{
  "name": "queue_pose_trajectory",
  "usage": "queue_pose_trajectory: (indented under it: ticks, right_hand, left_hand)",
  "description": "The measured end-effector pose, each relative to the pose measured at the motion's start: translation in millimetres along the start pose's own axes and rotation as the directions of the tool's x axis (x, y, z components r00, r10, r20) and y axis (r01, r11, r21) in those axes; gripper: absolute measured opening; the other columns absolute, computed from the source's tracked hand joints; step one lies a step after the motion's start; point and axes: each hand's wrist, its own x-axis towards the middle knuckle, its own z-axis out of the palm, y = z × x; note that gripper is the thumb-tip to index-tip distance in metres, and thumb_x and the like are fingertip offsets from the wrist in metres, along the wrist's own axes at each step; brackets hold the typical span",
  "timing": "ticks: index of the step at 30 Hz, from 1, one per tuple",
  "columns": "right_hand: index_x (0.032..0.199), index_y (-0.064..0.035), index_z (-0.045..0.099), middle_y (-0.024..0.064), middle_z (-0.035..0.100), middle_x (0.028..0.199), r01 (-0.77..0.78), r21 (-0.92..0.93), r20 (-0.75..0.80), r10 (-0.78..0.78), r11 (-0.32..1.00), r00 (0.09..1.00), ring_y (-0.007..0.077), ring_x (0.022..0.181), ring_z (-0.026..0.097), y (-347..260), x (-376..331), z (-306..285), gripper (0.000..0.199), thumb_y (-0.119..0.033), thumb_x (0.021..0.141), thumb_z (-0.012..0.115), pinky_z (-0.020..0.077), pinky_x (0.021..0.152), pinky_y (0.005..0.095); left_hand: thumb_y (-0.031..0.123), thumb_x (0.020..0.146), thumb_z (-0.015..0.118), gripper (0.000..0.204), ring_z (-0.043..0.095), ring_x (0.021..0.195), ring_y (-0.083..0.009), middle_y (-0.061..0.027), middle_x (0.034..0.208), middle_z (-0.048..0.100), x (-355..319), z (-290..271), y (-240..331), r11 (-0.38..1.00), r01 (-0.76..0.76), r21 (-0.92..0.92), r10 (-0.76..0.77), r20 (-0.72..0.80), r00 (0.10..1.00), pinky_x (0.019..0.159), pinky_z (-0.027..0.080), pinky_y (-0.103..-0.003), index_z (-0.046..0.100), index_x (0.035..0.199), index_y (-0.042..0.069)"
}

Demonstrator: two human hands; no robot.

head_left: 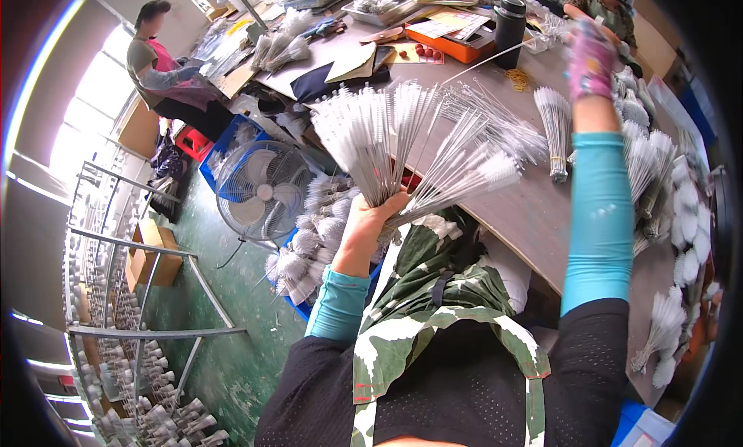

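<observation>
My left hand is closed around the wire stems of a large fanned-out bunch of thin brushes with white bristles. The bunch is held up in front of me, beside the table's near edge. My right hand, in a pink patterned glove, reaches far out over the right side of the table. Motion smears its fingers, so whether it grips anything cannot be told. Loose brushes lie spread on the table behind the held bunch. Nearer my right forearm stands a tied bundle of brushes.
A black flask and an orange box stand toward the table's far side. More brush bundles line the right edge. To the left are a floor fan, a metal rack and a co-worker in a pink apron.
</observation>
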Motion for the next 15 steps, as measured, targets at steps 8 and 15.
queue_pose_trajectory:
  ticks: [8, 15]
  right_hand:
    - [0.069, -0.0137, 0.048, -0.0019, 0.043, 0.055, -0.384, -0.123, 0.032, 0.390, 0.915, 0.920, 0.0071, 0.042, 0.035, 34.7, -103.9, -163.3, 0.026, -0.033, 0.087, 0.048, 0.0243, 0.038, 0.0219]
    - [0.076, -0.0105, 0.051, -0.0002, 0.051, 0.058, -0.528, -0.174, -0.361, 0.445, 0.832, 0.820, 0.0067, 0.041, 0.041, 114.6, -142.5, -297.3, 0.020, -0.026, 0.090, 0.050, 0.0277, 0.035, 0.0210]
  left_hand:
    - [0.009, 0.081, 0.067, 0.013, 0.057, 0.072, -0.0098, -0.0003, 0.082, 0.061, 19.0, -7.8, -16.9, 0.962, -0.017, -0.271, 0.002, -0.053, 0.999, 0.064, 0.047, -0.025, 0.063, 0.093, 0.007]
    - [0.012, 0.083, 0.067, 0.020, 0.061, 0.078, -0.0141, -0.0039, 0.085, 0.062, 31.4, -1.2, -34.3, 0.897, 0.024, -0.441, 0.003, 0.061, 0.998, 0.068, 0.051, -0.027, 0.058, 0.100, 0.005]
